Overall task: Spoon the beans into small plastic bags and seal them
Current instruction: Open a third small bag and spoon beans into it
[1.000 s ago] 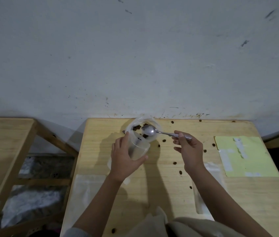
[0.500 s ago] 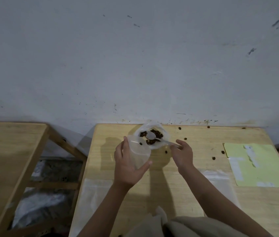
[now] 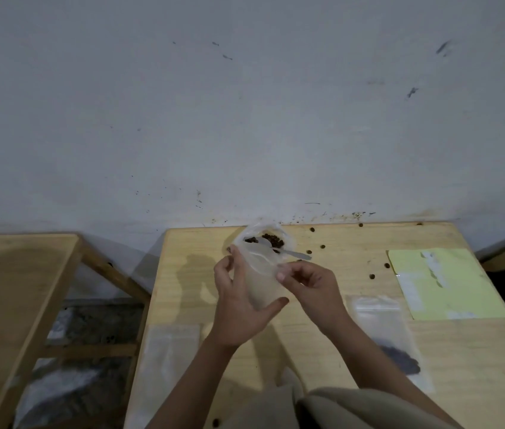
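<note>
Head view shows me the left hand (image 3: 238, 308) wrapped around a small clear plastic bag (image 3: 263, 283), held upright above the tabletop (image 3: 322, 342), thumb on the near side and fingers on the far side. The right hand (image 3: 313, 281) has its grip pinched on the bag's mouth at the right edge, thumb and fingertips together on the plastic. The spoon (image 3: 288, 251) is in neither hand; its bowl rests among the beans (image 3: 271, 240) in the larger open bag (image 3: 263, 235) at the far edge of the tabletop, the handle sticking out to the right.

The bag in hand is hazy and I cannot tell how many beans are in it. Since both hands are at its mouth and the spoon is parked, I judge the filling of this bag is over and the sealing is about to start; the mouth looks not yet pressed flat.

To the right lies a flat bag (image 3: 387, 339) with a dark patch inside, probably one already filled and sealed. To the left lies another flat clear bag (image 3: 170, 351), apparently unfilled, so at least that one is left. Stray beans (image 3: 371, 276) are scattered over the tabletop, and plenty sit in the supply bag.
</note>
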`<state>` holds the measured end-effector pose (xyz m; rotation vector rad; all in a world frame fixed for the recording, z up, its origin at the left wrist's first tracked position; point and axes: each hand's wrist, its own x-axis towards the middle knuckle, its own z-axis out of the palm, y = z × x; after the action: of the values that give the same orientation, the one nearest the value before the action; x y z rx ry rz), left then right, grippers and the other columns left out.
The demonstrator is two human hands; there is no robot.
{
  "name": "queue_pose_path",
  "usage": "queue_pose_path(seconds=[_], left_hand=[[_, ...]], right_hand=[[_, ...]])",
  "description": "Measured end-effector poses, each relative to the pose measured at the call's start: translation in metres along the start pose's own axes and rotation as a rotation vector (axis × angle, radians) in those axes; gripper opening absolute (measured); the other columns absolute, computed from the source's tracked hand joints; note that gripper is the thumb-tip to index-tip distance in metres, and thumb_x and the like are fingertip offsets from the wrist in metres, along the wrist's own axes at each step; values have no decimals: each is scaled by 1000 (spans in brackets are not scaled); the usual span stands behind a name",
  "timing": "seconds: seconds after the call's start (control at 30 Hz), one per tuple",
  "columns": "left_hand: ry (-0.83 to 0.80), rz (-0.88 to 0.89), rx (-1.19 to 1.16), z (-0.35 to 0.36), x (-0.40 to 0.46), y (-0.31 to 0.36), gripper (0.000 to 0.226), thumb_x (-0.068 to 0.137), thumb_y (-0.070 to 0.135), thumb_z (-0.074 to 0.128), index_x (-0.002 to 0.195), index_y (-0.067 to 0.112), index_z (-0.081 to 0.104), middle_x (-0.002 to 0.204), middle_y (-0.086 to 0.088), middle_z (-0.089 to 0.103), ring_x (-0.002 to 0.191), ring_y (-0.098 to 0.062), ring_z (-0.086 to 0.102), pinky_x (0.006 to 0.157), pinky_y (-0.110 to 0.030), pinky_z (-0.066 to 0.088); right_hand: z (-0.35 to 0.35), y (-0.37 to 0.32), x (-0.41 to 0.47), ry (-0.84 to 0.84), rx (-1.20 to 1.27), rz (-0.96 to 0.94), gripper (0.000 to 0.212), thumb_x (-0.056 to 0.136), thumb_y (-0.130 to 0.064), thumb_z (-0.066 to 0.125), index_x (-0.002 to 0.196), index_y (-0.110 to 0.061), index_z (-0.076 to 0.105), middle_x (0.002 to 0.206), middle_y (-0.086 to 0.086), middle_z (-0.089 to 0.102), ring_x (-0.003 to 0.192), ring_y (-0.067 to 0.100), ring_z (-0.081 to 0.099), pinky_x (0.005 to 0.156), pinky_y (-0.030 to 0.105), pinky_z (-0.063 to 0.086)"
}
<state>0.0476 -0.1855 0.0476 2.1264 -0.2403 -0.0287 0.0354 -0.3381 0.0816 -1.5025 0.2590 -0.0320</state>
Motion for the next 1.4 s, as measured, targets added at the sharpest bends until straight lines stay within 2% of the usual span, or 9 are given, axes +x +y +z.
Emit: queue_pose_path(seconds=[0.1, 0.2, 0.3, 0.4, 0.67, 0.9, 1.03, 1.23, 1.4], left_hand=[[53, 43, -116, -3, -6, 4, 89, 73, 51, 68, 145, 35, 17, 128, 9, 33, 118, 3, 39, 89, -5, 38], [104, -12, -218, -9, -6, 15, 35, 86, 25, 66, 116, 34, 50, 108, 12, 58, 99, 1, 56, 84, -20, 48], [105, -69, -304, -13, -4, 26, 14, 89, 15, 63, 89, 28, 58, 86, 9, 65, 80, -5, 61, 71, -20, 48], [74, -74, -325, -14, -5, 31, 12, 89, 14, 62, 80, 22, 61, 78, 7, 64, 71, -4, 58, 65, -17, 46], [89, 9, -260, -22, -11, 41, 16, 91, 8, 57, 76, 13, 57, 70, 5, 57, 65, -3, 52, 59, -11, 41], [55, -16, -341, -27, -6, 46, 17, 92, 6, 54, 75, 10, 53, 67, 1, 52, 61, -6, 48, 59, -15, 41], [52, -48, -393, -25, -6, 52, 16, 93, 9, 54, 78, 5, 53, 67, -8, 51, 61, -14, 47, 58, -25, 41], [42, -104, -530, -23, -9, 57, 17, 90, 10, 60, 80, -5, 59, 68, -7, 57, 63, -13, 52, 60, -22, 44], [-25, -136, -555, -25, -13, 63, 8, 86, 6, 64, 85, 12, 68, 73, 8, 72, 71, -5, 67, 65, -18, 53]], right_hand=[[-9, 1, -4, 136, 43, 16, 10, 79, -4, 72, 75, -13, 72, 76, 5, 71, 74, 16, 64, 72, 31, 53], [-19, 4, -10, 222, 26, 18, 5, 82, -7, 69, 79, -11, 70, 74, 7, 68, 72, 17, 61, 69, 32, 52], [-25, 4, -17, 245, 19, 19, 7, 84, -9, 66, 78, -11, 67, 73, 7, 65, 71, 16, 60, 67, 29, 51], [-26, 2, -21, 254, 12, 17, 13, 87, -7, 63, 75, -12, 64, 71, 3, 63, 66, 8, 59, 62, 19, 51], [-22, 1, -29, 231, -34, -9, 23, 90, -8, 58, 68, -13, 58, 64, 0, 57, 62, 9, 52, 62, 24, 45], [-12, -6, -35, 124, 133, 13, 6, 85, -9, 64, 81, -10, 68, 77, 2, 71, 76, 13, 66, 67, 25, 54], [-11, -8, -34, 143, 188, -29, 8, 83, -6, 64, 87, -9, 71, 84, 6, 73, 83, 21, 68, 71, 32, 56], [-10, -12, -35, 127, 244, -91, 11, 82, 1, 63, 91, 0, 69, 81, 5, 73, 79, 19, 68, 68, 28, 54], [-6, -13, -40, 94, 230, -62, 15, 83, -3, 63, 96, -3, 70, 92, 15, 73, 86, 26, 69, 74, 34, 56]])
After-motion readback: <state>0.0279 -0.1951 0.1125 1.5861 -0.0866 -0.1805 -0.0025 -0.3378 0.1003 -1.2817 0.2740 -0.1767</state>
